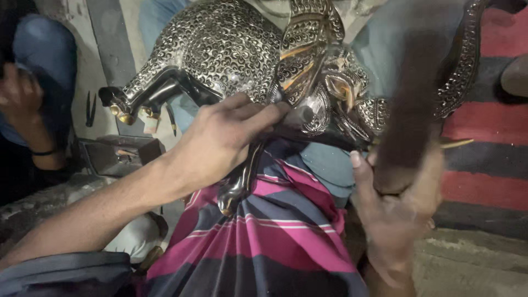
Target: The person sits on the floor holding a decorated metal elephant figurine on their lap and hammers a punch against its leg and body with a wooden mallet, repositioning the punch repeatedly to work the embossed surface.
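While your left hand (217, 140) steadies the inlaid metal elephant (231, 49) on your lap, fingers spread | right hand (399, 212) fingers grip dark cloth (410, 110) | trunk side being rubbed; remainder undetermined

I see little room around my left hand (217, 140): the ornate silver-and-black metal elephant figure (231, 49) fills the space above it, its dark leg (242, 176) drops just beside my fingers, and the pink-and-grey striped cloth (264, 236) lies close below. My right hand (396, 212) is crowded by a blurred dark brown object (410, 110). Another person's hand (19, 93) closes the far left, while the grey floor (473, 269) at lower right stays open.
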